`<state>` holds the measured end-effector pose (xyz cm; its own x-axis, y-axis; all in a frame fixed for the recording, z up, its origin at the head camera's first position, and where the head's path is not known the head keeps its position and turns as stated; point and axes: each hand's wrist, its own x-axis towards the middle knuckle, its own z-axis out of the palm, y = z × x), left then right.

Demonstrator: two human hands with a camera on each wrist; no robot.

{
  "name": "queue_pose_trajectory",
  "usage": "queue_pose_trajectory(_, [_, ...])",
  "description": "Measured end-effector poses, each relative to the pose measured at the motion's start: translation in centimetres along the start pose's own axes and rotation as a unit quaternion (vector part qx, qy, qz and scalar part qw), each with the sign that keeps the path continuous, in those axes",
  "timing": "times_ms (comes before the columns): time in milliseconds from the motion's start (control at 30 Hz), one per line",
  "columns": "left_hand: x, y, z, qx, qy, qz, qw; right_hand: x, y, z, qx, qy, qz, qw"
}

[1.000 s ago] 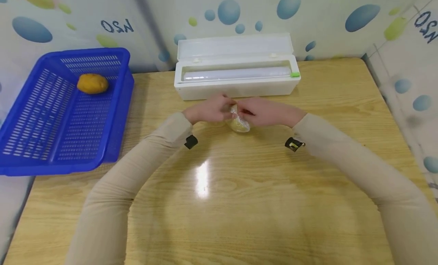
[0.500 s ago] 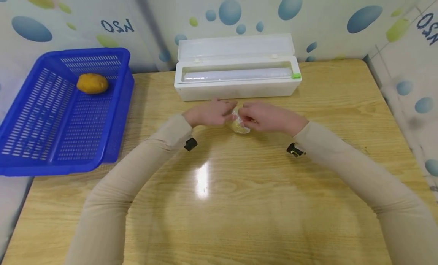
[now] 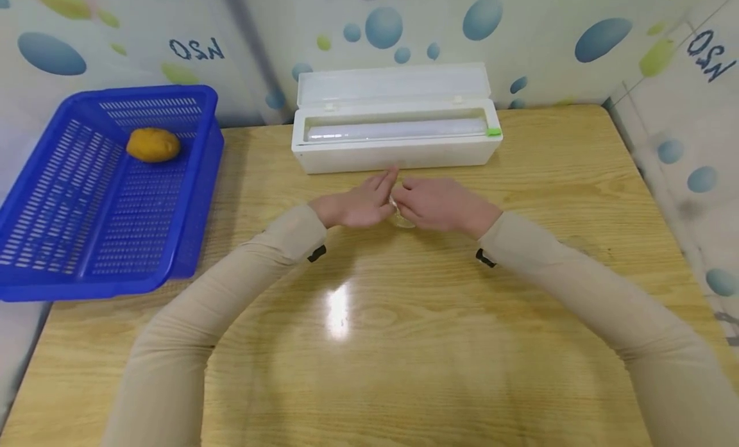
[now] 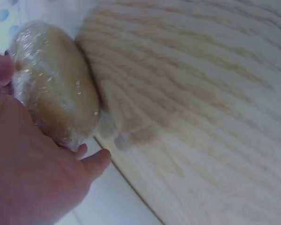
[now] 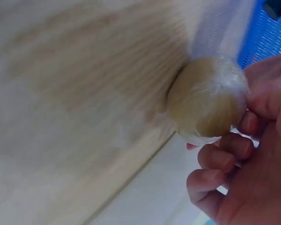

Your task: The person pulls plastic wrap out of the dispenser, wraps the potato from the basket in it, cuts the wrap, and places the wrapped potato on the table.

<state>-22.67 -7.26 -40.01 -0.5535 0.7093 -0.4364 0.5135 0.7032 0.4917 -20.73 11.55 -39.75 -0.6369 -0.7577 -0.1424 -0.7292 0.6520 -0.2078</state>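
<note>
A potato wrapped in clear cling film (image 4: 61,89) rests on the wooden table, mostly covered by the hands in the head view. My left hand (image 3: 364,203) lies against its left side and top with the fingers fairly straight. From the right, my right hand (image 3: 444,204) curls its fingers and pinches the wrapped potato (image 5: 206,98) at the film on its upper side. The film looks crinkled and gathered near the fingers. Just behind the hands stands an open white cling film box (image 3: 398,153) with a film roll (image 3: 398,130) inside.
On the left, a blue plastic basket (image 3: 199,197) holds another potato (image 3: 152,145), which has no visible wrap. A green slider (image 3: 493,132) sits at the box's right end. The patterned wall (image 3: 254,24) rises right behind the table (image 3: 392,370).
Both hands have come slightly nearer in the head view and closed in over the potato. The left fingers have straightened and lie over it; the right hand keeps its pinch.
</note>
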Motion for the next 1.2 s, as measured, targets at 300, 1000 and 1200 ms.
queue_pose_trajectory(300, [0.3, -0.7, 1.0, 0.119, 0.047, 0.024, 0.9915, 0.1, 1.2, -0.6, 0.107, -0.008, -0.017, 0.9941])
queue_pose_trajectory(1000, [0.1, -0.3, 0.5, 0.142, 0.06, 0.037, 0.9874, -1.5, 0.5, -0.5, 0.08, -0.03, -0.094, 0.9919])
queue_pose_trajectory(1200, [0.1, -0.1, 0.6, 0.144, 0.05, 0.024, 0.988, -2.3, 0.7, 0.4, 0.056, 0.083, -0.104, 0.9895])
